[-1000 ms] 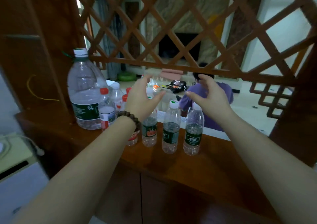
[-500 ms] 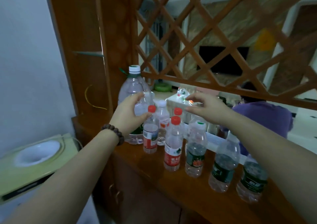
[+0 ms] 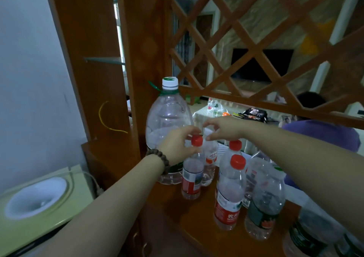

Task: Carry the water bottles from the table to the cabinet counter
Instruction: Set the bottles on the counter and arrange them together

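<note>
1. Red-cap bottle (image 3: 192,170) stands upright on the cabinet counter (image 3: 197,213), long axis vertical. Its cap sits right under my left hand (image 3: 177,144), so that's the nearer hand by far.
2. L hand: thumb and fingers curled round the cap/neck, touching it. Looks like a light pinch, not a full fist. Can't tell if the grip is firm or just resting there.
3. Right hand (image 3: 224,128) hovers just to the R of that cap, above the clear bottle (image 3: 209,158) behind it. Fingers bent and a bit apart, nothing held. It may brush that bottle's top; can't tell.
4. Next out, under my R forearm: two more red-capped bottles (image 3: 229,193), one in front of the other, upright. Past them a green-label bottle (image 3: 265,203), and more dark-label ones at my far R, partly cut off.
5. Behind my L hand, touching or nearly so: the big jug (image 3: 167,123), white cap, upright, v. close to the wrist w/ the bead bracelet (image 3: 160,159).
6. My read: bottles are already on the counter, so this is the set-down/tidy step. Any move needs a straight vertical lift or release; cluster is tight, a sideways nudge could tip the neighbours.
</note>
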### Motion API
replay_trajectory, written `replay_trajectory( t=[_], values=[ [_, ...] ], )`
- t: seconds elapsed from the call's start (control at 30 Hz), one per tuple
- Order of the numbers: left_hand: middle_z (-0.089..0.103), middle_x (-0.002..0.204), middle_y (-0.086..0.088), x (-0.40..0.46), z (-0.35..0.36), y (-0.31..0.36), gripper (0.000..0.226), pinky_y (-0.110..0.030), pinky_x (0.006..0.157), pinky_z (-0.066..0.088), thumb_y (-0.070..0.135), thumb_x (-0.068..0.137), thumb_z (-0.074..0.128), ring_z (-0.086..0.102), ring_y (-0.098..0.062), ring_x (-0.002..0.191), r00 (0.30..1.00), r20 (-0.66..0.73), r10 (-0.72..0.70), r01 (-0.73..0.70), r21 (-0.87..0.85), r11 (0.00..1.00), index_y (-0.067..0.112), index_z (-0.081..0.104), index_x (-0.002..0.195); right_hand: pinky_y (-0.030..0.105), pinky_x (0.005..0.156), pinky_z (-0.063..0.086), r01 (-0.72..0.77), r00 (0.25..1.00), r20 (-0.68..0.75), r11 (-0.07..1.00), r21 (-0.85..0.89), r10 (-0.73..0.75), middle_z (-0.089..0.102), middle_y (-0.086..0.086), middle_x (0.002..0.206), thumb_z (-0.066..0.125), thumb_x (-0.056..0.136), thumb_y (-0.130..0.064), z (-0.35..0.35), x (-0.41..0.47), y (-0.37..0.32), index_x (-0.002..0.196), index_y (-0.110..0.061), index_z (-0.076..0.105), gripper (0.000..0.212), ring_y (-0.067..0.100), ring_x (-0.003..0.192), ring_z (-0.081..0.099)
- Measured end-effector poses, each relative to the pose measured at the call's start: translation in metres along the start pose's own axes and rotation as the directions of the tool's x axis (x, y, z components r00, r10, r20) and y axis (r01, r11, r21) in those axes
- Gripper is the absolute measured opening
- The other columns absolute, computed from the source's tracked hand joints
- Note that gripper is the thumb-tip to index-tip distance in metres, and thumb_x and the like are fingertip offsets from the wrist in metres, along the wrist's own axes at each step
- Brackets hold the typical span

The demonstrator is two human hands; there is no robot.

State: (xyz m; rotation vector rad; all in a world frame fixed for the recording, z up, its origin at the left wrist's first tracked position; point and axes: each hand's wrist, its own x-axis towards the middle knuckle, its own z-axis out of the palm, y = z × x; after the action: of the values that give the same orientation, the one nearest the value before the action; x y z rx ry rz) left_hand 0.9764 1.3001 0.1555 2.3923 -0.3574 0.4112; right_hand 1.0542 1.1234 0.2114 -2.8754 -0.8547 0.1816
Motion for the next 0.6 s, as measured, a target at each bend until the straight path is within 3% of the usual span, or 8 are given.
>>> replay_trajectory(
  t=[0.1, 0.23, 0.3, 0.43, 0.5, 0.6],
  values=[
    [0.065, 0.108, 0.006, 0.005, 0.008, -0.003, 0.036, -0.03, 0.087, 0.054, 0.017, 0.078, 0.075, 0.06, -0.006, 0.098, 1.0, -0.023, -0.021, 0.02, -0.028, 0.999, 0.023, 0.062, 0.11, 0.026, 0.077, 0.034, 0.017, 1.0, -0.023, 0.995, -0.094, -0.019, 0.05, 0.004, 0.107, 0.062, 0.088, -0.043, 0.006, 0.011, 0.0, 0.135, -0.024, 0.046, 0.054, 0.017, 0.092, 0.046],
    [0.065, 0.103, 0.008, 0.008, 0.009, -0.009, 0.029, -0.017, 0.077, 0.051, 0.015, 0.08, 0.072, 0.059, -0.004, 0.092, 0.997, -0.068, -0.031, 0.029, -0.028, 0.999, 0.026, 0.062, 0.105, 0.026, 0.075, 0.033, 0.074, 0.996, -0.045, 0.993, -0.094, -0.078, 0.052, -0.002, 0.097, 0.061, 0.091, -0.034, 0.009, 0.023, 0.002, 0.127, -0.023, 0.052, 0.039, 0.019, 0.093, 0.048],
    [0.065, 0.104, 0.008, 0.008, 0.009, -0.011, 0.028, -0.013, 0.073, 0.049, 0.014, 0.081, 0.071, 0.059, -0.003, 0.092, 0.996, -0.085, -0.036, 0.034, -0.025, 0.999, 0.026, 0.062, 0.104, 0.026, 0.077, 0.032, 0.104, 0.993, -0.049, 0.991, -0.085, -0.109, 0.057, 0.0, 0.106, 0.061, 0.091, -0.032, 0.011, 0.028, 0.001, 0.126, -0.023, 0.053, 0.038, 0.017, 0.095, 0.047],
    [0.064, 0.107, 0.005, 0.007, 0.008, -0.014, 0.03, -0.013, 0.073, 0.049, 0.014, 0.082, 0.07, 0.059, -0.007, 0.096, 0.992, -0.108, -0.069, 0.065, -0.038, 0.997, 0.023, 0.061, 0.109, 0.03, 0.087, 0.039, 0.109, 0.993, -0.036, 0.991, -0.072, -0.112, 0.054, 0.008, 0.131, 0.061, 0.091, -0.032, 0.011, 0.033, 0.002, 0.129, -0.023, 0.051, 0.041, 0.025, 0.116, 0.05],
    [0.062, 0.111, 0.005, 0.005, 0.007, -0.012, 0.035, -0.019, 0.081, 0.05, 0.019, 0.081, 0.072, 0.059, -0.009, 0.1, 0.991, -0.109, -0.078, 0.074, -0.034, 0.997, 0.022, 0.06, 0.114, 0.032, 0.093, 0.04, 0.111, 0.993, -0.027, 0.993, -0.04, -0.112, 0.053, 0.008, 0.133, 0.063, 0.09, -0.033, 0.009, 0.028, 0.003, 0.134, -0.023, 0.048, 0.048, 0.025, 0.12, 0.05],
    [0.056, 0.12, 0.006, 0.002, 0.002, -0.002, 0.05, -0.025, 0.091, 0.046, 0.027, 0.08, 0.073, 0.053, -0.009, 0.106, 0.988, -0.144, -0.052, 0.048, -0.032, 0.998, 0.022, 0.054, 0.125, 0.025, 0.086, 0.039, 0.135, 0.989, -0.065, 0.989, 0.06, -0.132, 0.059, 0.003, 0.119, 0.064, 0.089, -0.035, -0.006, 0.01, 0.006, 0.135, -0.026, 0.046, 0.05, 0.016, 0.105, 0.056]
  ],
)
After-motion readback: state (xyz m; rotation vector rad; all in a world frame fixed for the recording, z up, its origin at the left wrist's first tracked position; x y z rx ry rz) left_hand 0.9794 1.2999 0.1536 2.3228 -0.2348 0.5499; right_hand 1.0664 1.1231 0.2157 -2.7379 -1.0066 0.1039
